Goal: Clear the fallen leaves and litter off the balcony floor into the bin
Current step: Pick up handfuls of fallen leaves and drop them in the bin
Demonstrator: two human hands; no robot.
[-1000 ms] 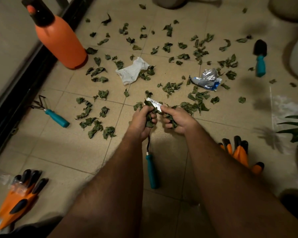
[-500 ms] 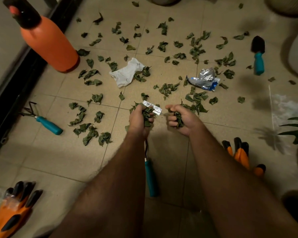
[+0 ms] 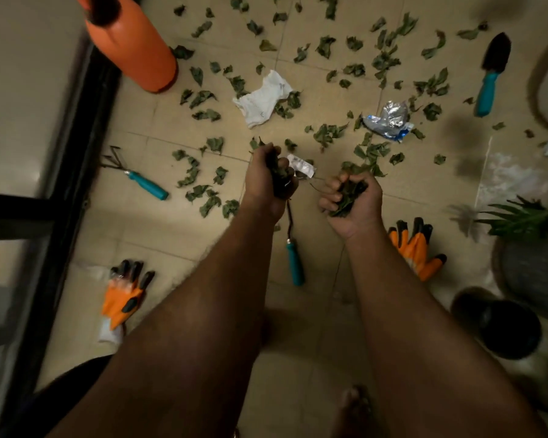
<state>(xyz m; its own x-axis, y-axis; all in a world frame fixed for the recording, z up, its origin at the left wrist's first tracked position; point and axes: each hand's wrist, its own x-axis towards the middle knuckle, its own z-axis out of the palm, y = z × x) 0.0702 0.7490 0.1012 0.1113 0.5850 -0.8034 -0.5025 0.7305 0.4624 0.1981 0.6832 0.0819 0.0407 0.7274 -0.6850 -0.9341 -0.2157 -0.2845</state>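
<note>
Beige tiled balcony floor (image 3: 146,235) bounded by a dark door frame (image 3: 86,147); leaves (image 3: 200,181) lie scattered around the white crumpled paper (image 3: 261,101). Below that paper, the left hand (image 3: 271,181) grips a clump of leaves plus a small wrapper (image 3: 301,165); the right hand (image 3: 353,200) curls around another clump (image 3: 348,194).

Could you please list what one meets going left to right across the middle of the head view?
Hand rake → left hand gripping leaves → small wrapper → right hand gripping leaves → potted plant.
</note>
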